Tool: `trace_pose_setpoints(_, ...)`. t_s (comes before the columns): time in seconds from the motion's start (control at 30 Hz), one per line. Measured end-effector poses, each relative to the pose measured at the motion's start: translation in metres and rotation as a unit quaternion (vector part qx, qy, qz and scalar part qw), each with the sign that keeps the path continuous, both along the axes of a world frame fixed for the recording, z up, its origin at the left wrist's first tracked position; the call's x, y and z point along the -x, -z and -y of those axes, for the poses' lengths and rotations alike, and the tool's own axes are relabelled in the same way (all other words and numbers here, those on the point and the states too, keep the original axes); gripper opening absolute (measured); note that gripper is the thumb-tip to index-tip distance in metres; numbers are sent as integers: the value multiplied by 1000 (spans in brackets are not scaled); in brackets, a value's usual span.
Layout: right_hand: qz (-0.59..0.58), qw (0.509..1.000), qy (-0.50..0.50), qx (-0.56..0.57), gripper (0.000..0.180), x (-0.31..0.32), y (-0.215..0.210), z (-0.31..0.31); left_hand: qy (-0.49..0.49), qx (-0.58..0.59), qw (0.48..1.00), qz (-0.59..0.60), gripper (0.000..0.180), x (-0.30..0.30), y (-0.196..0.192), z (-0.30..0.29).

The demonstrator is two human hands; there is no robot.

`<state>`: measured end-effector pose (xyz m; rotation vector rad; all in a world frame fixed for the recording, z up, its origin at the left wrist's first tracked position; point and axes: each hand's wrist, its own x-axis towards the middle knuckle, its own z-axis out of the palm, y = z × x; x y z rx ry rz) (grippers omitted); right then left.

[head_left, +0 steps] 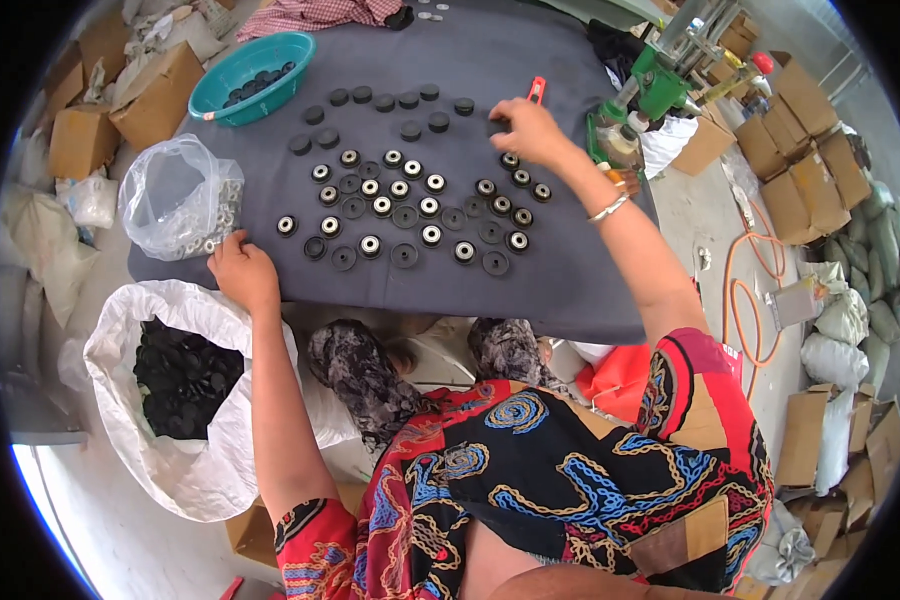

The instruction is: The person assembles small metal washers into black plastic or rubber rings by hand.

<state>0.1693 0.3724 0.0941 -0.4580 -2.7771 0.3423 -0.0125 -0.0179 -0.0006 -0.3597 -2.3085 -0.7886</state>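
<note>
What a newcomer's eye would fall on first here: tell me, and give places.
First comes the spread of black discs, many with silver ring centres, across the middle of the dark grey tabletop. Next are the teal basin at the table's far left and the open white sack of black parts at lower left.

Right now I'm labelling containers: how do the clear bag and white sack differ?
The clear bag is smaller than the white sack. The bag sits on the table; the sack stands off it. The bag holds silvery pieces; the sack, black ones. Both hold many pieces.
</note>
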Motion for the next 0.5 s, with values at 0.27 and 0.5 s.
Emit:
trace_pose_setpoints(0.27,34,996,-34,72,35,-38,19,-17,10,-5,1000,4,22,0,1,0)
trace_pose_setpoints(0.5,64,995,-19,78,32,-35,22,-12,-1,4,1000,17,22,-1,2,0)
